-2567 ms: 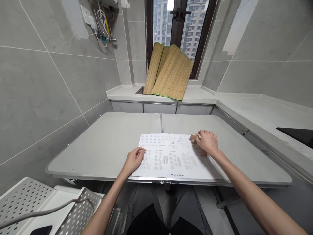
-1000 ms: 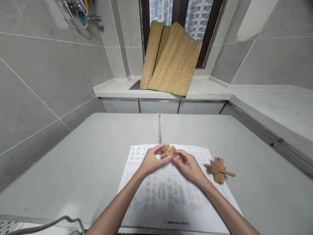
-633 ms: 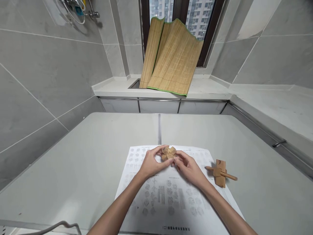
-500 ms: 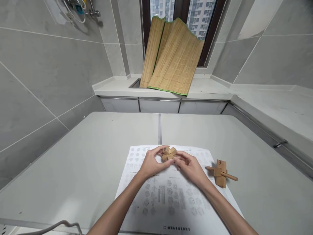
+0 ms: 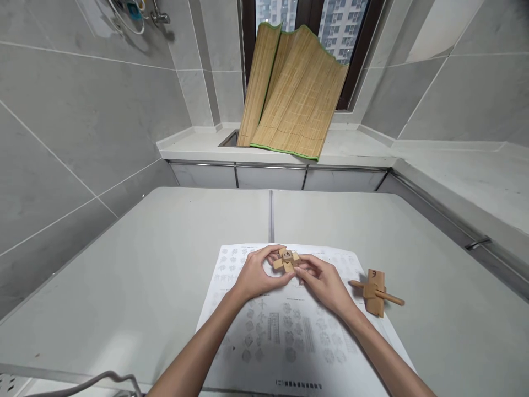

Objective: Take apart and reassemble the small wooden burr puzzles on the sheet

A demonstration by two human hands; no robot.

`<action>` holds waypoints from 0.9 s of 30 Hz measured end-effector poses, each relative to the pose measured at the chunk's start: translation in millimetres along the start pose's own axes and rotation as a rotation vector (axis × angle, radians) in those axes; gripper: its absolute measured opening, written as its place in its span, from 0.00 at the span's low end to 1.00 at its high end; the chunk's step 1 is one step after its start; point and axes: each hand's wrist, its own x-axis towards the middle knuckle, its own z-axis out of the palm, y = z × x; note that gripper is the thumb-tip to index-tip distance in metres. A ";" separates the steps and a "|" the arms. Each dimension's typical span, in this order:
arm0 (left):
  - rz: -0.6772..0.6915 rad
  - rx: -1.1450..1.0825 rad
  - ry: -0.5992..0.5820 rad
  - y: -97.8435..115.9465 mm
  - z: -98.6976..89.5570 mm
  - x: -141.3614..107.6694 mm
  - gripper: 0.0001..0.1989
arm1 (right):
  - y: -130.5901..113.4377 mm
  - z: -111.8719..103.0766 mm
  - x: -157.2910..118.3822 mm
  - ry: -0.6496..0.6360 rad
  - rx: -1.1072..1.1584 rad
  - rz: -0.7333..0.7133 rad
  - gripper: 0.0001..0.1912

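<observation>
Between my two hands is a small wooden interlocking puzzle made of short crossed blocks, with a dark mark on its top block. The thumb and fingers of my left hand close around its left side. My right hand pinches its right side with thumb and fingertips. Under both hands lies a large printed sheet covered with small puzzle drawings. To the right of my right hand, at the sheet's edge, rests a second wooden puzzle, a flat block crossed by a thin stick.
A pale table with a centre seam carries the sheet. Beyond it, a folded bamboo mat leans against the window above a white ledge. A grey cable runs along the front left edge. Grey tiled walls stand on both sides.
The wooden puzzle has turned between my fingers, so its marked block now faces up near the middle. Both hands keep nearly the same place and grip.
</observation>
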 end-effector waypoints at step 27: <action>0.238 0.386 -0.008 -22.0 -22.9 1.5 0.20 | 2.6 3.4 0.2 0.115 0.081 -0.008 0.25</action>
